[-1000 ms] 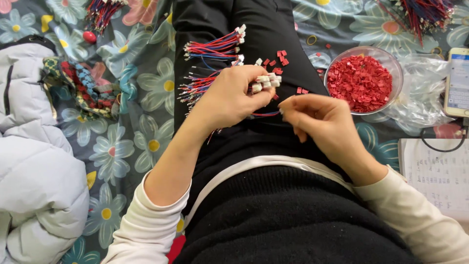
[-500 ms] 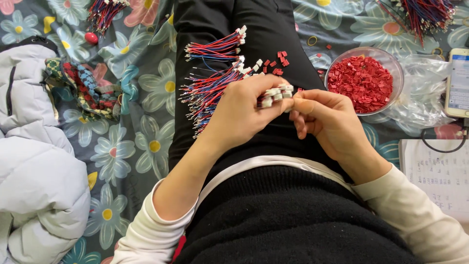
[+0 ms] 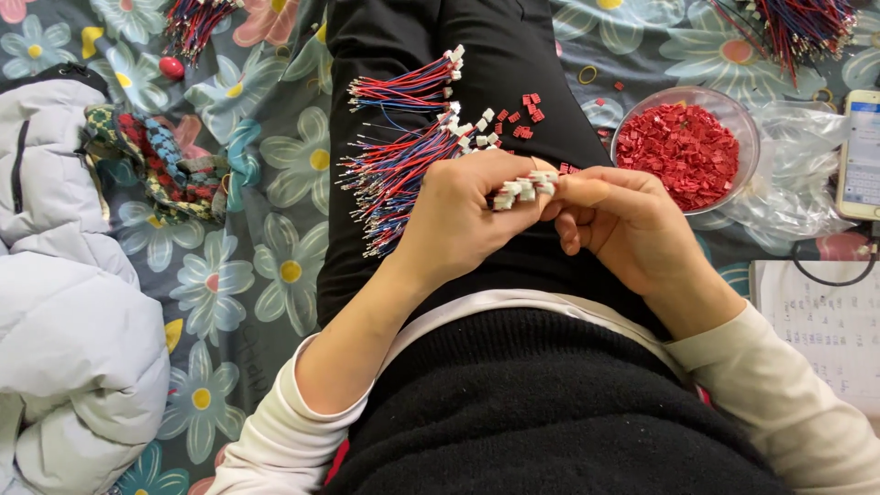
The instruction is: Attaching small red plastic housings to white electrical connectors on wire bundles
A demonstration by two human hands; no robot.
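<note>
My left hand (image 3: 463, 215) grips a bunch of red and blue wires with white connector ends (image 3: 521, 189) over my lap. My right hand (image 3: 616, 220) meets it from the right, fingertips pinched at the white connectors; what it pinches is too small to tell. More red and blue wire bundles (image 3: 403, 170) lie across my black trousers just beyond the left hand. A few loose red plastic pieces (image 3: 527, 108) lie on the trousers near them.
A clear bowl of red plastic pieces (image 3: 683, 142) stands to the right on a clear plastic bag (image 3: 793, 174). A phone (image 3: 862, 151) and a paper sheet (image 3: 825, 321) lie far right. A white padded jacket (image 3: 64, 321) lies left on the floral cloth (image 3: 266, 257). Further wire bundles (image 3: 797, 27) lie at the top.
Both hands have drawn together and nearer to my body; the left hand now holds the connector ends up against the right hand's fingertips.
</note>
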